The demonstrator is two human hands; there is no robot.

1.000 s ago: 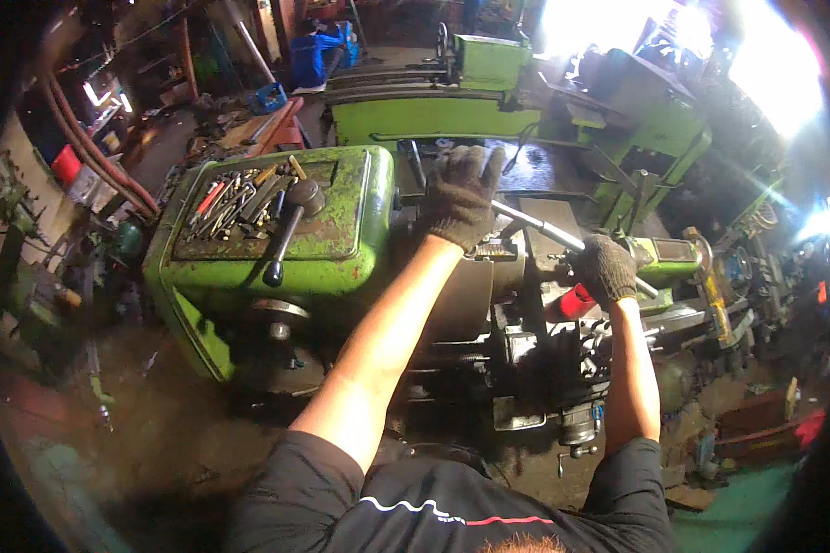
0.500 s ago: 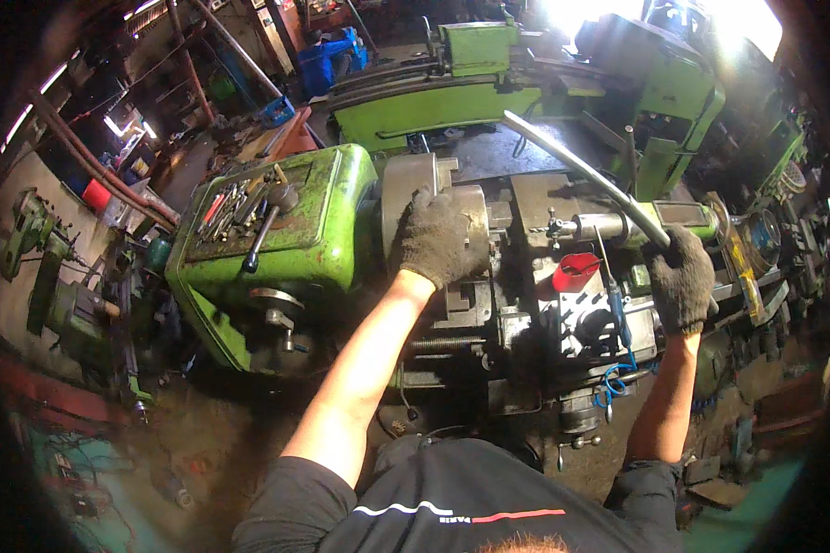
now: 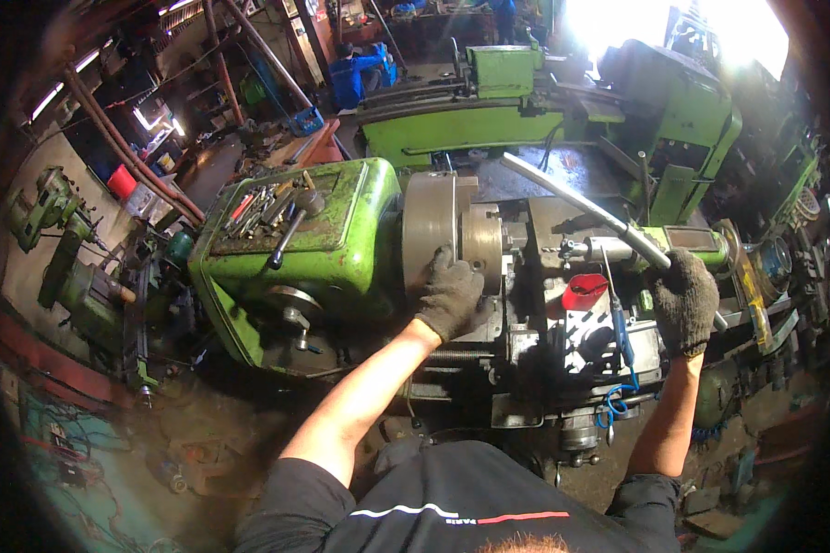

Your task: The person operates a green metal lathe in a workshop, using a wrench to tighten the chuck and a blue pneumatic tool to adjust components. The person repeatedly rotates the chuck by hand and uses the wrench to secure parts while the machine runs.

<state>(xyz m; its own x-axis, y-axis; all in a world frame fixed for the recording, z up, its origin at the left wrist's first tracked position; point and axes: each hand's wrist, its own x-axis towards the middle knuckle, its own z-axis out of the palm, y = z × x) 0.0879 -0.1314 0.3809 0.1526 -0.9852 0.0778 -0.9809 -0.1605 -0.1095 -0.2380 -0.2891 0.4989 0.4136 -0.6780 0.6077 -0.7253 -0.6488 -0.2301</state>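
My left hand (image 3: 450, 297), in a dark knitted glove, rests against the near side of a lathe's steel chuck (image 3: 431, 221). Its fingers point up along the metal, at least partly stretched out. A round metal workpiece (image 3: 481, 241) sits in the chuck, just beyond those fingers. At the right, my gloved right hand (image 3: 685, 300) is wrapped round a long metal pipe (image 3: 563, 194). The pipe slants up and left from the fist, passing over the lathe's tailstock (image 3: 678, 241), and a short end shows below the hand.
Hand tools (image 3: 272, 205) lie on the green headstock (image 3: 360, 207). Between my hands stand a red cup (image 3: 585, 291) and a blue-handled tool (image 3: 622, 332) with a coiled blue cord. Another green machine (image 3: 470, 129) stands behind. A person in blue (image 3: 349, 81) is at the far left.
My left hand has slid down the chuck toward me. The right hand still grips the pipe at about the same place. The whole view has shifted slightly.
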